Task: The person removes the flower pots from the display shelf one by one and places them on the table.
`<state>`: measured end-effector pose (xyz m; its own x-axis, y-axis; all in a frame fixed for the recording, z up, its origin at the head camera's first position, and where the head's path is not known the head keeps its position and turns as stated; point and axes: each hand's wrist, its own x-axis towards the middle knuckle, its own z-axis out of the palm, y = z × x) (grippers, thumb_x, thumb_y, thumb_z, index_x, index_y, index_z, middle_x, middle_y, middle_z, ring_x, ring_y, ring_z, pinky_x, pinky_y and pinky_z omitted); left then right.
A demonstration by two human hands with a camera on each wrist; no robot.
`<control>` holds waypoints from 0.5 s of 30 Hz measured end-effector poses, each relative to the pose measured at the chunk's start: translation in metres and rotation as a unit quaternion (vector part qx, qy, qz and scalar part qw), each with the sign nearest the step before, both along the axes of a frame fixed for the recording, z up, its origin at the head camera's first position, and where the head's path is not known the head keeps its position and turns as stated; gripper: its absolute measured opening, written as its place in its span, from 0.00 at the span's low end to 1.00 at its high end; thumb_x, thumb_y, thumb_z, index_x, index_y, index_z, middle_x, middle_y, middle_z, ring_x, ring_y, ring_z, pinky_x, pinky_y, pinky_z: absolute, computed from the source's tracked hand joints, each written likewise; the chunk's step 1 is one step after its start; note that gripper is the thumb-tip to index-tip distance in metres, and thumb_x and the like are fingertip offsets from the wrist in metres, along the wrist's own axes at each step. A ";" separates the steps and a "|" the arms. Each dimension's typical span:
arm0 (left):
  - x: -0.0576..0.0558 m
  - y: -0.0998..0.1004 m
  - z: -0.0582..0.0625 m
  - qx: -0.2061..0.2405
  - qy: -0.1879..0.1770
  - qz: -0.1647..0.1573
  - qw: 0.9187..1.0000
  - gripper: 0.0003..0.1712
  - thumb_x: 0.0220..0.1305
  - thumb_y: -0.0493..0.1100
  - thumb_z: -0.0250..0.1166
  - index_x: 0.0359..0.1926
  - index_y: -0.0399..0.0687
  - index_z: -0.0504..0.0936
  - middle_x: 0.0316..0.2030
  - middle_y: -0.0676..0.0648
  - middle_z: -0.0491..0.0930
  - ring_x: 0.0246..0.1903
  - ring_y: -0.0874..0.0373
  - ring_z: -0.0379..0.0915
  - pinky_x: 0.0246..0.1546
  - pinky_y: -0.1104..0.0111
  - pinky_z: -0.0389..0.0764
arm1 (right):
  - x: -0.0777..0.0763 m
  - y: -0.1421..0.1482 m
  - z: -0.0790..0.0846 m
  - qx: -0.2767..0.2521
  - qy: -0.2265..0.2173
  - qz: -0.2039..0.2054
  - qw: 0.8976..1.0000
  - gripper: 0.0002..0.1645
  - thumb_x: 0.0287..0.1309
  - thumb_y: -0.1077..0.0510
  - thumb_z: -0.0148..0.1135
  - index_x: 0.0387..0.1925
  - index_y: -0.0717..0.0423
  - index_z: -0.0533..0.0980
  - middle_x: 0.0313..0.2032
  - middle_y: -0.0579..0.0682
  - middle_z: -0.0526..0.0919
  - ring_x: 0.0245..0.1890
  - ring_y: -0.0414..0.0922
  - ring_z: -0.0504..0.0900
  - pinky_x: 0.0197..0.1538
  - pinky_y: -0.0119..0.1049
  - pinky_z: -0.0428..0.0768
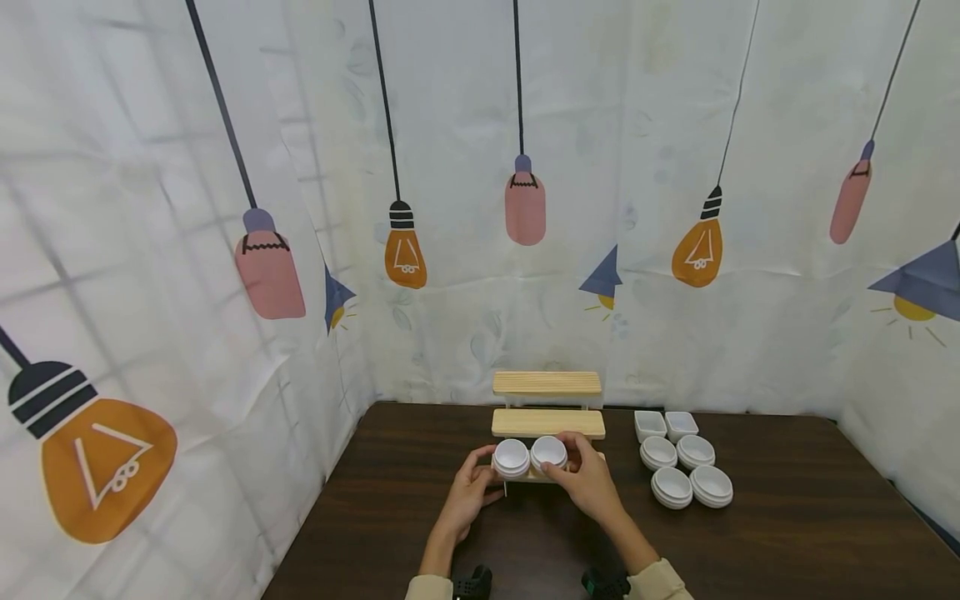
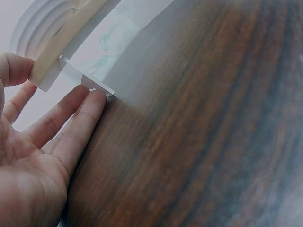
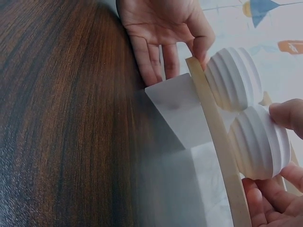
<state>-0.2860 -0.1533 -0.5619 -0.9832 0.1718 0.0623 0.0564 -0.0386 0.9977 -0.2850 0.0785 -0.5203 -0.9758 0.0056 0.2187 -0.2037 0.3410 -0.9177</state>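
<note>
A tiered stand with pale wooden boards and clear supports stands on the dark table; its front board (image 3: 218, 137) carries two stacks of white bowls side by side. My right hand (image 1: 592, 487) holds the right stack (image 1: 548, 451), thumb at its near side and fingers round the far side. At the board's left end, beside the left stack (image 1: 512, 457), my left hand (image 1: 467, 497) pinches the board's end between thumb and index finger. Its other fingers (image 2: 80, 120) reach down to the clear support (image 2: 87, 75). Part of the board is hidden behind the bowls in the head view.
Behind the front board rise the middle board (image 1: 547, 423) and top board (image 1: 547, 383). To the right stand several round white bowl stacks (image 1: 671, 487) and two square white dishes (image 1: 649, 424). A lamp-printed curtain (image 1: 465, 333) hangs along the table's back edge.
</note>
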 end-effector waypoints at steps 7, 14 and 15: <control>0.000 0.001 0.000 0.000 -0.001 0.000 1.000 0.25 0.75 0.36 0.51 0.71 0.46 0.67 0.48 0.43 0.84 0.50 0.53 0.82 0.55 0.50 0.84 | 0.000 0.001 -0.002 -0.007 0.002 -0.002 1.000 0.31 0.51 0.56 0.79 0.56 0.56 0.77 0.48 0.52 0.86 0.46 0.44 0.80 0.43 0.27 0.77; 0.000 0.001 0.000 -0.001 0.001 0.000 1.000 0.25 0.75 0.36 0.51 0.70 0.46 0.68 0.48 0.44 0.84 0.50 0.52 0.81 0.55 0.50 0.84 | 0.001 0.003 -0.004 -0.010 0.008 -0.002 1.000 0.32 0.50 0.55 0.80 0.56 0.56 0.78 0.48 0.51 0.86 0.46 0.43 0.81 0.44 0.29 0.79; 0.000 0.001 0.000 -0.001 0.000 0.001 1.000 0.25 0.75 0.36 0.51 0.70 0.46 0.68 0.48 0.44 0.84 0.50 0.52 0.81 0.55 0.50 0.84 | 0.001 0.003 -0.004 -0.012 0.009 -0.002 1.000 0.32 0.50 0.55 0.80 0.56 0.56 0.78 0.47 0.51 0.86 0.45 0.43 0.81 0.44 0.29 0.79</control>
